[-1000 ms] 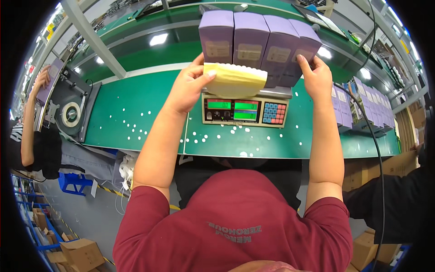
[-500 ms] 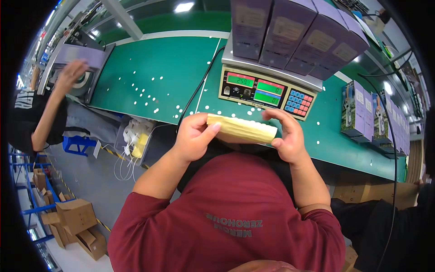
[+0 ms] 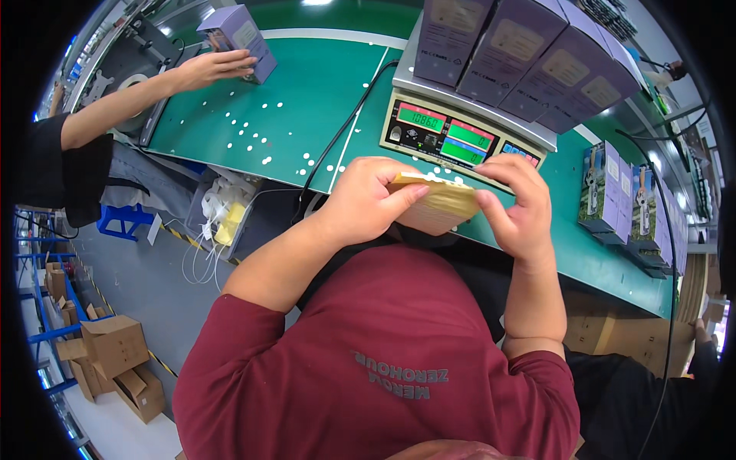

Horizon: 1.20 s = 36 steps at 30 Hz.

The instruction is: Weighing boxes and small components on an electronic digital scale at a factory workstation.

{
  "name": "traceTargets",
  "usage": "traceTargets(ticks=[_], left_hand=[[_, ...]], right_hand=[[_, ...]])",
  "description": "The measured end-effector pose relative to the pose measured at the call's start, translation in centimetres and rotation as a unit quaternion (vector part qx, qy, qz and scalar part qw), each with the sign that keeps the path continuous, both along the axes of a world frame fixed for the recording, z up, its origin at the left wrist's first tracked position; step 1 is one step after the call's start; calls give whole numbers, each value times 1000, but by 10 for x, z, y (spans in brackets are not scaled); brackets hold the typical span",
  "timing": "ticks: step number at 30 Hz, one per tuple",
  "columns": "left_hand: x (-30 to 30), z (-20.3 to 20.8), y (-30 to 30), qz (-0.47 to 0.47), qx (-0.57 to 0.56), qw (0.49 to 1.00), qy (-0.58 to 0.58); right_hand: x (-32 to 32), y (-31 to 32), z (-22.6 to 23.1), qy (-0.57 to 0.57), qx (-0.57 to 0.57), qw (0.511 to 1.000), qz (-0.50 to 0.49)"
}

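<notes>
My left hand [image 3: 372,198] pinches a folded pale yellow sheet [image 3: 445,205] by its left side, thumb on top. Small white round spots, like stickers, show along the sheet's upper edge. My right hand [image 3: 523,203] is at the sheet's right end, its thumb and forefinger apart. The thumb is close to the edge; whether it touches cannot be made out. Just beyond my hands stands a weighing scale [image 3: 400,150] with lit green displays, its keypad partly covered by my right hand. Several purple boxes [image 3: 510,46] stand upright on its platform.
At the far left, a co-worker's hand [image 3: 218,67] is on a purple box [image 3: 264,55] on the green table [image 3: 307,65]. White dots are scattered over the tabletop. More boxes [image 3: 606,184] stand at the right. A black cable [image 3: 337,138] crosses the table; a bin [image 3: 249,222] hangs below its edge.
The sheet has tilted and moved slightly right with my hands, its right end now lower. The scale's reading changed. The co-worker's hand moved right with a purple box onto the table.
</notes>
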<state>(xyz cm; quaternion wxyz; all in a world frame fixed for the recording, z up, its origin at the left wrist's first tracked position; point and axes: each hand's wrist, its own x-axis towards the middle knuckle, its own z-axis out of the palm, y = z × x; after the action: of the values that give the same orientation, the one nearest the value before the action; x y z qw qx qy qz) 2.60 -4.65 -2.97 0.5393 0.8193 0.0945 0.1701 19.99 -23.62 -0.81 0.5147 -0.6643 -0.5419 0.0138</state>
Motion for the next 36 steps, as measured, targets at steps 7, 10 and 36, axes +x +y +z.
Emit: traceTargets(ticks=[7,10,36], left_hand=[[13,5,-11,-49,61,997,-16],[16,7,-13,-56,89,994,-16],[24,24,-4,-61,34,997,-43]], right_hand=[[-9,12,35,-258,-55,963,61],[-3,12,35,-264,-57,960,71],[175,-16,206,-430,-227,857,-170]])
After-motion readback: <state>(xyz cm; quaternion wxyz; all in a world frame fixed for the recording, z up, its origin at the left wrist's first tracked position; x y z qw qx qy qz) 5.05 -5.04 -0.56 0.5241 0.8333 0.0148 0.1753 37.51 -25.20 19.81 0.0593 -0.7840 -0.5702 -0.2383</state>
